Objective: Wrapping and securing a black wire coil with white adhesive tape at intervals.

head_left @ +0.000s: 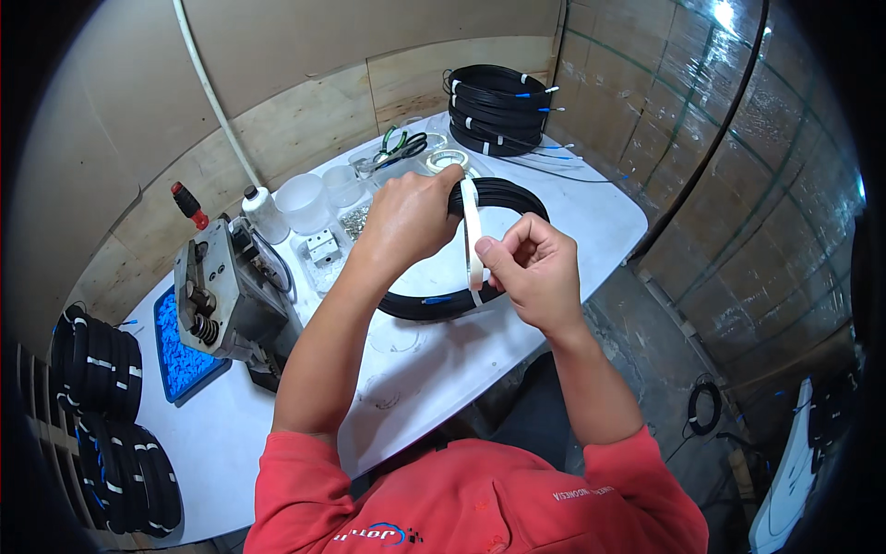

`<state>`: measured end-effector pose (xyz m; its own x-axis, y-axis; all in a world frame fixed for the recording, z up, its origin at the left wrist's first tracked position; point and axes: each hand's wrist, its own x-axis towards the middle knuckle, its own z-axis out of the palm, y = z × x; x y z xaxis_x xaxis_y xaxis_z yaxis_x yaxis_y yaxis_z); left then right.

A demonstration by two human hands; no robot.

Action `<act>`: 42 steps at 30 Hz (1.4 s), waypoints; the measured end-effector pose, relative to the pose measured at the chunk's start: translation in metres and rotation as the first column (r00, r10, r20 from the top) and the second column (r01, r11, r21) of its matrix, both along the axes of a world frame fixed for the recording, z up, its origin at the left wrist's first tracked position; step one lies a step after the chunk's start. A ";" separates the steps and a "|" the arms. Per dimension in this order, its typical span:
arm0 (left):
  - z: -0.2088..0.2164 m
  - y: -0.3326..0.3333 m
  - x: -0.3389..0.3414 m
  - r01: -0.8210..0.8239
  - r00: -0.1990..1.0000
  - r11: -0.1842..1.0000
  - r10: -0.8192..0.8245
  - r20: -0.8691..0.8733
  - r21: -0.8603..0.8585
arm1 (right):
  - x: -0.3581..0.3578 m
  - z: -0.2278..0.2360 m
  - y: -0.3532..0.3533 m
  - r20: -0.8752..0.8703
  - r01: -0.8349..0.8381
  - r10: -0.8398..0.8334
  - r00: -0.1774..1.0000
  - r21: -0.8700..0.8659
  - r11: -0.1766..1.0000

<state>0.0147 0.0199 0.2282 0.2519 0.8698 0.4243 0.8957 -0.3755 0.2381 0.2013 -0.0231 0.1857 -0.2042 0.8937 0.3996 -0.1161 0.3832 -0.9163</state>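
Note:
A coil of black cable lies on the white table in front of me, with a small blue-tipped connector on its near side. My left hand is closed on the far left part of the coil, its fingertips partly hidden. A narrow band of white tape stretches from beside those fingers toward the coil's near side. My right hand pinches the tape between thumb and curled fingers, above the right part of the coil. A white tie wraps the coil just below the tape.
A metal press stands at left beside a tray of blue pieces. Behind are a white bottle, plastic cups, scissors and a tape roll. Stacked black coils stand at back right, more coils at left.

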 end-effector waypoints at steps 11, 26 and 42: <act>-0.004 0.007 0.008 -0.010 0.998 0.996 0.015 -0.063 0.087 | -0.017 0.000 0.037 -0.124 -0.032 -0.005 0.992 -0.294 0.955; -0.001 -0.002 0.015 -0.014 0.999 1.000 0.015 -0.052 0.027 | 0.010 0.009 0.025 0.079 -0.045 0.073 0.994 -0.313 0.949; -0.004 0.000 0.007 -0.025 0.998 0.999 0.028 -0.059 0.048 | 0.006 0.014 0.028 -0.050 -0.139 0.130 0.990 -0.307 0.942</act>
